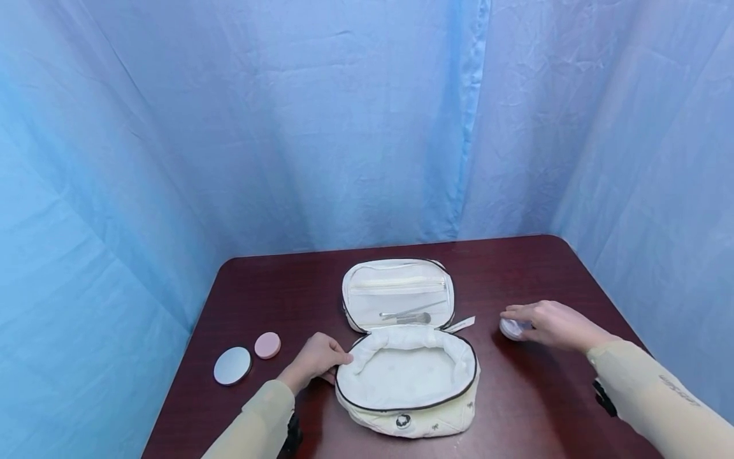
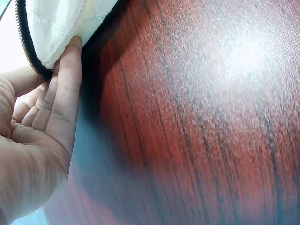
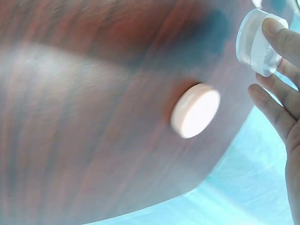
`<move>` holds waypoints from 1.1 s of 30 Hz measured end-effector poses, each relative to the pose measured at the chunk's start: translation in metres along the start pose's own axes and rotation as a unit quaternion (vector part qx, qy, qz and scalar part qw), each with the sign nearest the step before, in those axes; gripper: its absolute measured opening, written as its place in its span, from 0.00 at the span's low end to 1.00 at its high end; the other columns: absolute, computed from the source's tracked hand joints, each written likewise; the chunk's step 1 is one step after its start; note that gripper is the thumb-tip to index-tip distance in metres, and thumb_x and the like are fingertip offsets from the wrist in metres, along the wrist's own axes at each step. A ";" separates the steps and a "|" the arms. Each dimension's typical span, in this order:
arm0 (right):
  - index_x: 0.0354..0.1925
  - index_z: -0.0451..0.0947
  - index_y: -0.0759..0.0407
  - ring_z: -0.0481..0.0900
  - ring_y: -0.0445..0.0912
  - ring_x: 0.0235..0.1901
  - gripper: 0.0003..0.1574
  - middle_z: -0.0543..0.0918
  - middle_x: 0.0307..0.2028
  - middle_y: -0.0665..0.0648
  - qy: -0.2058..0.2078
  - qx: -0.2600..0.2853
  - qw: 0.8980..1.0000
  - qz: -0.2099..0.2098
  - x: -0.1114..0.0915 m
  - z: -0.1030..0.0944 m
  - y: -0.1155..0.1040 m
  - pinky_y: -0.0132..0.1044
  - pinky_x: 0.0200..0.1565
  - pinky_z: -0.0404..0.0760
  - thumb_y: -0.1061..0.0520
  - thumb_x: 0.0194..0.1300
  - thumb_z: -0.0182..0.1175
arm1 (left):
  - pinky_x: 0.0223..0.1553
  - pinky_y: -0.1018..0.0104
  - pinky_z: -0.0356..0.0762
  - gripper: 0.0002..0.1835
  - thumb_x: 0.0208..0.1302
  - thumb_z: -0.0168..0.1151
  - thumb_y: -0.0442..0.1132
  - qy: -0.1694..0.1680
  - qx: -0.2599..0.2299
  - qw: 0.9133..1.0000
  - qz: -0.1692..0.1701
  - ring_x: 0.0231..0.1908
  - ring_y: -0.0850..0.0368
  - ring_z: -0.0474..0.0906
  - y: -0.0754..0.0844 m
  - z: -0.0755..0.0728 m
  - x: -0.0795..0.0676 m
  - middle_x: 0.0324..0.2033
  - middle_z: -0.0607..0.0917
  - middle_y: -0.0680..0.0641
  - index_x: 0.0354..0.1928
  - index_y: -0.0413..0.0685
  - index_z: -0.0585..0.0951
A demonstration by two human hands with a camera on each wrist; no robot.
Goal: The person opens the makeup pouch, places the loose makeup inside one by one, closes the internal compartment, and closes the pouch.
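A white quilted cosmetic bag (image 1: 418, 421) stands unzipped on the table, its lid folded back. My left hand (image 1: 314, 358) pinches the bag's left rim; in the left wrist view its fingers (image 2: 65, 89) lie along the outer wall and the thumb is hidden inside. Off to the bag's right, my right hand (image 1: 557, 324) grips a small round clear-and-white jar (image 3: 257, 44) between thumb and fingers. Below it in the right wrist view, a round pale pink case (image 3: 197, 112) sits on the table; the head view does not show it near that hand.
Makeup brushes (image 1: 414, 318) rest in the lid's clear pocket (image 1: 395, 299). At the left lie a pink round case (image 1: 267, 345) and a larger silvery round case (image 1: 232, 366). Blue curtains (image 1: 367, 127) hang around the dark red table (image 1: 275, 287).
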State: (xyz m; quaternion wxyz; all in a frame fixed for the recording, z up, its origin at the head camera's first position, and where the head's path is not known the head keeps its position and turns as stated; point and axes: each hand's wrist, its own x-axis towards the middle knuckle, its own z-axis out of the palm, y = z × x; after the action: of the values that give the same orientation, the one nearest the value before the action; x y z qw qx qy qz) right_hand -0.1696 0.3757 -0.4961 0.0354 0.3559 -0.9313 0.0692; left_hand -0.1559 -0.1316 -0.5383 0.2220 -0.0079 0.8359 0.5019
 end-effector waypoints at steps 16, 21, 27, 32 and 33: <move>0.60 0.83 0.59 0.87 0.52 0.51 0.30 0.86 0.56 0.61 0.009 0.036 0.998 -0.060 0.068 -0.015 -0.059 0.46 0.47 0.86 0.58 0.59 0.75 | 0.26 0.55 0.87 0.08 0.61 0.73 0.36 -0.025 -0.035 0.999 0.000 0.14 0.60 0.79 -0.014 -0.001 0.009 0.19 0.81 0.49 0.31 0.36 0.86; 0.62 0.82 0.58 0.88 0.49 0.48 0.28 0.84 0.58 0.61 -0.018 0.057 0.997 -0.058 0.087 -0.020 -0.080 0.40 0.44 0.85 0.58 0.63 0.71 | 0.25 0.56 0.87 0.09 0.61 0.73 0.37 -0.032 -0.037 0.999 -0.010 0.14 0.60 0.79 -0.016 -0.002 0.010 0.18 0.80 0.50 0.31 0.37 0.86; 0.62 0.82 0.55 0.87 0.44 0.46 0.28 0.84 0.59 0.58 -0.043 0.069 0.994 -0.069 0.108 -0.021 -0.101 0.35 0.41 0.82 0.59 0.63 0.70 | 0.26 0.55 0.87 0.09 0.62 0.73 0.38 -0.033 -0.036 0.999 -0.014 0.14 0.61 0.78 -0.016 -0.001 0.010 0.18 0.79 0.50 0.31 0.38 0.86; 0.62 0.82 0.53 0.86 0.42 0.45 0.28 0.84 0.60 0.58 -0.058 0.086 0.991 -0.085 0.121 -0.019 -0.115 0.36 0.42 0.83 0.58 0.64 0.71 | 0.27 0.54 0.87 0.09 0.62 0.73 0.38 -0.030 -0.035 0.999 -0.017 0.14 0.60 0.78 -0.016 0.000 0.010 0.17 0.79 0.50 0.31 0.38 0.86; 0.62 0.83 0.53 0.86 0.42 0.47 0.27 0.84 0.60 0.58 -0.060 0.088 0.990 -0.089 0.123 -0.018 -0.117 0.37 0.43 0.83 0.58 0.64 0.71 | 0.27 0.54 0.87 0.09 0.62 0.73 0.38 -0.031 -0.037 0.999 -0.017 0.14 0.60 0.78 -0.016 0.000 0.010 0.17 0.79 0.50 0.31 0.38 0.86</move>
State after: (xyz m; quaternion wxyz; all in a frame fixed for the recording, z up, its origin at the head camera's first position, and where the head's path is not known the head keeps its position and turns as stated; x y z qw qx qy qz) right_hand -0.1829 0.2113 -0.4516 -0.0464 0.4431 -0.8863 0.1262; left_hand -0.1612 -0.1377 -0.5557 0.2558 -0.0152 0.8095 0.5282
